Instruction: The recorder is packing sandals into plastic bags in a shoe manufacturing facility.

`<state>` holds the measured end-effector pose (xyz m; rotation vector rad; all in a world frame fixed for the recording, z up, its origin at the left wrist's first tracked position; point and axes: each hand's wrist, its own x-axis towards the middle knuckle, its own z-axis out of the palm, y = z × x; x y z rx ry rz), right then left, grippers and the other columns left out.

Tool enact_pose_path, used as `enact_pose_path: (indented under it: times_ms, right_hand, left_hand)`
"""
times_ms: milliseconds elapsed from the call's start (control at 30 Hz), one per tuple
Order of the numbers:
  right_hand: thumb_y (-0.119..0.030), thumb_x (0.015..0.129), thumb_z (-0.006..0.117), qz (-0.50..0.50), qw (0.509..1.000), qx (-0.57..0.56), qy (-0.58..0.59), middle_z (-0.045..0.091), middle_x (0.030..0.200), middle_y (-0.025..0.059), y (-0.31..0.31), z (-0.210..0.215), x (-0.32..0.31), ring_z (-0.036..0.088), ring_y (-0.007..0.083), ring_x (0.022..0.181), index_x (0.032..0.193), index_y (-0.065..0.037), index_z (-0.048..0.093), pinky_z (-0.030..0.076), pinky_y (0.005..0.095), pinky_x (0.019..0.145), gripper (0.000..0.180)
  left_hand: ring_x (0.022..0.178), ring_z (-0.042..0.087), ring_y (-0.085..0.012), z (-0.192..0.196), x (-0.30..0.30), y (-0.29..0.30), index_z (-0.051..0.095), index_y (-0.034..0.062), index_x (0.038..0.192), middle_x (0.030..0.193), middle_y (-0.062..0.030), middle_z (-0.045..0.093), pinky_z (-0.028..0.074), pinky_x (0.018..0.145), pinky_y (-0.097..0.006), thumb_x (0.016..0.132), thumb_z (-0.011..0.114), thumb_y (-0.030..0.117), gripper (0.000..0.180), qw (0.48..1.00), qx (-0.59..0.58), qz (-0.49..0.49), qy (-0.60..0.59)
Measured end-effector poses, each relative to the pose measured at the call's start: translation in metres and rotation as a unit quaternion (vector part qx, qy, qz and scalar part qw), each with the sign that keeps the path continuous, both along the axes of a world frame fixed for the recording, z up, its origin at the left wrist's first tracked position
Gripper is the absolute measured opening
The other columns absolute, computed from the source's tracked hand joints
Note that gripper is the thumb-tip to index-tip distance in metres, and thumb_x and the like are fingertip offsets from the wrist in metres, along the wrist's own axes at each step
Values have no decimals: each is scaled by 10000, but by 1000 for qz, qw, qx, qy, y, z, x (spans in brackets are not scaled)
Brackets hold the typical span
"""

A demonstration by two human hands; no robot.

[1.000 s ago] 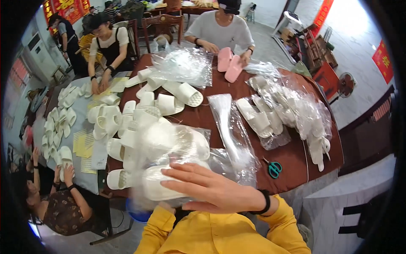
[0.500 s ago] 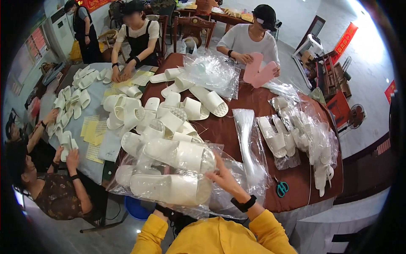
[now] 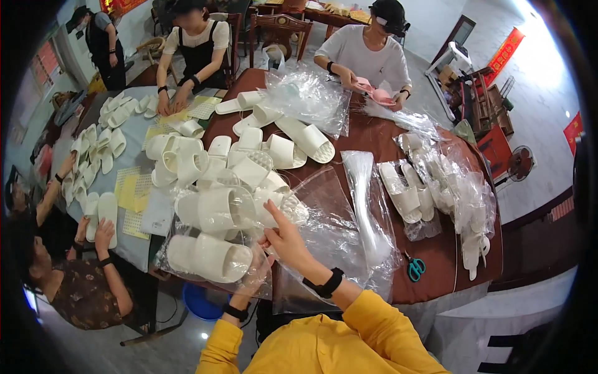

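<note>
A pair of white slippers lies inside a clear plastic bag at the table's near edge. At the bag's right end, my left hand shows partly through the film, its fingers closed on the plastic. My right hand is beside it, index finger stretched along the film and the other fingers curled at the bag's edge. Behind the bag, loose white slippers are heaped together. More clear bags lie flat to the right of my hands.
Teal-handled scissors and a bundle of clear bags rest on the brown-covered table. Bagged slippers are at the right. Co-workers handle white slippers at left and pink ones opposite. A blue basin stands below.
The bagged slippers have shifted left and now point with their open toes toward my hands. My left hand has come into sight at the bag's end; my right hand has moved left.
</note>
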<state>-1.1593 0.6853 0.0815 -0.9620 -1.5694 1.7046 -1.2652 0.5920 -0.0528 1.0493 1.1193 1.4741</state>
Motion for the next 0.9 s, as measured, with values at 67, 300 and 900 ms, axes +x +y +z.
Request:
enact_pose_path:
  times_ms: [67, 300, 900]
  right_hand:
    - [-40, 935, 558, 3, 1000, 11, 8, 395, 1495, 150, -5, 0, -5, 571, 117, 729, 1549, -111, 206, 512, 268, 679, 711]
    - [-67, 868, 632, -10, 918, 330, -221, 456, 1378, 192, -31, 0, -24, 606, 203, 806, 1496, -157, 372, 515, 314, 743, 686]
    - [104, 855, 454, -175, 977, 123, 2, 282, 1567, 114, -27, 103, 117, 599, 69, 860, 1552, -123, 207, 451, 164, 523, 773]
  left_hand:
    - [1357, 382, -221, 2, 14, 5, 424, 64, 1426, 1492, -123, 394, 336, 1107, -368, 992, 534, 287, 500, 905, -53, 30, -421]
    - [1196, 513, -185, 44, 15, 5, 508, 26, 1347, 1332, -106, 548, 405, 1019, -332, 977, 566, 264, 445, 965, -91, 80, -232]
    - [839, 615, -106, 37, 18, -37, 650, -4, 1082, 927, -48, 687, 489, 737, -261, 913, 607, 85, 196, 987, -150, -12, -53]
